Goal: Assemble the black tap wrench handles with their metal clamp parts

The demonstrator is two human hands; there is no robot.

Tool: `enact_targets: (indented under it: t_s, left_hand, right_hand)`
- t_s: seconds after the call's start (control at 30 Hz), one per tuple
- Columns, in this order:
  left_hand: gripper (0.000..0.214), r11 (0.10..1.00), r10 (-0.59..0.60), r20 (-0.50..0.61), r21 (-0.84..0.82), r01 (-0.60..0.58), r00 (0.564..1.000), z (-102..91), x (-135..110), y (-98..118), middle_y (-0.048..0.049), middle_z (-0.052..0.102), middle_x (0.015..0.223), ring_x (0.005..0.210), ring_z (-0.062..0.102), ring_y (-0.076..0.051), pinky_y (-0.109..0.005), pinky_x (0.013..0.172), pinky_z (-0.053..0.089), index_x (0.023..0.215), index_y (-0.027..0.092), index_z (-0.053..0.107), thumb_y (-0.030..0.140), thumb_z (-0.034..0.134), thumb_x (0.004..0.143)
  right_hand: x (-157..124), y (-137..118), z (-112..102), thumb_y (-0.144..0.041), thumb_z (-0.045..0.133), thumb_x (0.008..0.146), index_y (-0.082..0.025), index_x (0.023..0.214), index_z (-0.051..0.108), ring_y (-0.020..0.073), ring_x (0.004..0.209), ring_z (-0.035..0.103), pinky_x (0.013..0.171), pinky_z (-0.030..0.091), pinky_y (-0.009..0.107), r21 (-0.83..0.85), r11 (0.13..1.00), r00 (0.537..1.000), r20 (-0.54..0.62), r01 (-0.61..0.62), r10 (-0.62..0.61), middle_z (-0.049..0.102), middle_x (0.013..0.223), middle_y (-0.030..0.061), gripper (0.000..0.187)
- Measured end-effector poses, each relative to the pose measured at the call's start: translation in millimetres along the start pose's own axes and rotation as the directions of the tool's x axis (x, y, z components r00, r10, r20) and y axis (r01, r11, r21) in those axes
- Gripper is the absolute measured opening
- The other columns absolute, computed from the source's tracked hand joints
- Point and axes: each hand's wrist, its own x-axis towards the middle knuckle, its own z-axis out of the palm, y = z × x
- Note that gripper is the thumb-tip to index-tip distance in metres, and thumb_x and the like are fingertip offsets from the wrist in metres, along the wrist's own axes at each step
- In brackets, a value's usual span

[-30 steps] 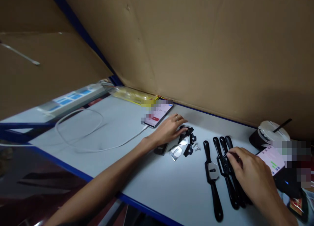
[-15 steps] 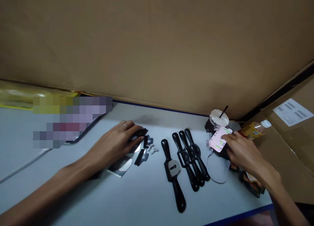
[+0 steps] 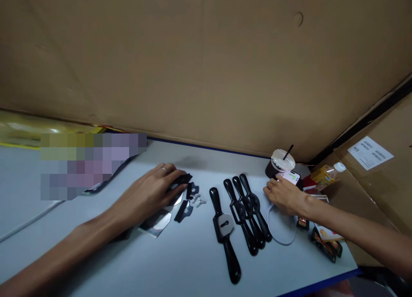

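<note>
My left hand (image 3: 152, 192) lies on the table, its thumb and fingers closed around a black lever cap (image 3: 184, 178). Under and beside this hand are flat metal blades (image 3: 161, 222). Two more black lever caps (image 3: 184, 211) and several small silver thumbscrews (image 3: 200, 201) lie just right of it. A black spokeshave (image 3: 225, 226) with a blade laid on it sits mid-table, beside a row of three spokeshaves (image 3: 247, 207). My right hand (image 3: 285, 197) covers the lower part of a lit phone (image 3: 292, 177). Its fingers are curled at the phone's left edge; what they grip is hidden.
Behind the phone stands a lidded cup (image 3: 283, 160) with a black straw. A bottle (image 3: 325, 177) leans at the right, near small dark packets (image 3: 326, 245). A white cable (image 3: 283, 244) loops below the phone. Cardboard (image 3: 206, 74) walls the back; a yellow package (image 3: 25, 127) lies far left.
My right hand has moved from pointing a finger on the phone screen to curling over its lower left part. My left hand stays on the black lever cap. The view has shifted slightly.
</note>
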Motion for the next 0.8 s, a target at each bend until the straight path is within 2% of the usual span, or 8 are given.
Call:
enact_targets:
  t_s: [0.13,0.27,0.4,0.5,0.57,0.7,0.8]
  left_hand:
    - [0.04,1.0,0.007,-0.001,-0.01,-0.007,1.0,0.9,-0.1,-1.7,-0.0137,0.067,0.103,0.096,0.063,-0.031,-0.046,0.085,0.052,0.11,0.02,0.069,0.045,0.04,0.098]
    - [0.041,1.0,0.004,-0.004,-0.024,-0.004,1.0,2.3,0.1,-4.1,-0.013,0.067,0.102,0.094,0.064,-0.03,-0.046,0.084,0.052,0.11,0.021,0.07,0.047,0.04,0.098]
    - [0.042,1.0,0.005,0.001,-0.015,-0.005,1.0,1.8,0.5,-4.0,-0.0136,0.067,0.103,0.095,0.063,-0.031,-0.047,0.083,0.053,0.112,0.02,0.07,0.046,0.041,0.097]
    - [0.04,1.0,-0.009,0.016,-0.013,0.009,1.0,-1.0,0.5,-1.8,-0.0134,0.067,0.103,0.097,0.063,-0.031,-0.047,0.083,0.053,0.111,0.02,0.07,0.044,0.041,0.097]
    - [0.039,1.0,-0.009,0.018,-0.019,0.01,1.0,-2.5,0.4,-0.6,-0.0132,0.067,0.102,0.097,0.063,-0.032,-0.047,0.083,0.053,0.11,0.021,0.07,0.044,0.042,0.097]
    - [0.038,1.0,0.008,0.024,-0.006,-0.008,1.0,-0.9,-0.2,-2.2,-0.0136,0.066,0.104,0.095,0.062,-0.031,-0.047,0.084,0.053,0.111,0.022,0.07,0.043,0.041,0.098]
    - [0.038,1.0,0.011,0.025,0.015,-0.012,1.0,1.7,-0.8,-5.5,-0.0134,0.066,0.106,0.097,0.062,-0.031,-0.047,0.086,0.052,0.112,0.022,0.069,0.045,0.042,0.098]
  right_hand:
    - [2.4,-2.8,4.7,-0.019,0.055,0.093,-0.012,0.109,0.065,0.026,0.096,0.063,0.089,0.044,0.04,-0.055,0.998,0.998,-0.065,0.023,-0.027,0.068,0.104,0.0146,0.02]
    - [-0.6,-5.8,16.6,-0.018,0.049,0.097,-0.014,0.11,0.064,0.0275,0.107,0.059,0.095,0.042,0.043,-0.107,0.994,0.986,-0.163,0.019,-0.036,0.067,0.111,0.0147,0.02]
    - [-9.8,-5.4,26.0,-0.02,0.049,0.097,-0.015,0.107,0.062,0.0265,0.097,0.058,0.1,0.04,0.045,-0.097,0.995,0.972,-0.232,0.026,-0.048,0.067,0.099,0.0103,0.017]
    - [-21.6,-3.9,32.7,-0.017,0.048,0.097,-0.016,0.105,0.061,0.0268,0.098,0.057,0.099,0.041,0.044,-0.093,0.996,0.952,-0.305,-0.005,-0.024,0.065,0.099,0.0093,0.015]
    - [-30.8,-3.6,39.3,-0.017,0.048,0.097,-0.017,0.104,0.062,0.0268,0.1,0.056,0.098,0.041,0.043,-0.073,0.996,0.945,-0.325,-0.053,0.026,0.065,0.1,0.0094,0.016]
    - [-47.6,-3.7,56.7,-0.026,0.054,0.097,-0.017,0.105,0.063,0.0289,0.103,0.056,0.1,0.042,0.046,0.015,0.993,0.934,-0.336,-0.118,0.116,0.065,0.103,0.0116,0.016]
    - [-59.5,-0.1,70.3,-0.037,0.054,0.099,-0.015,0.106,0.066,0.0304,0.107,0.059,0.106,0.04,0.051,0.109,0.99,0.923,-0.363,-0.09,0.124,0.067,0.107,0.0147,0.026]
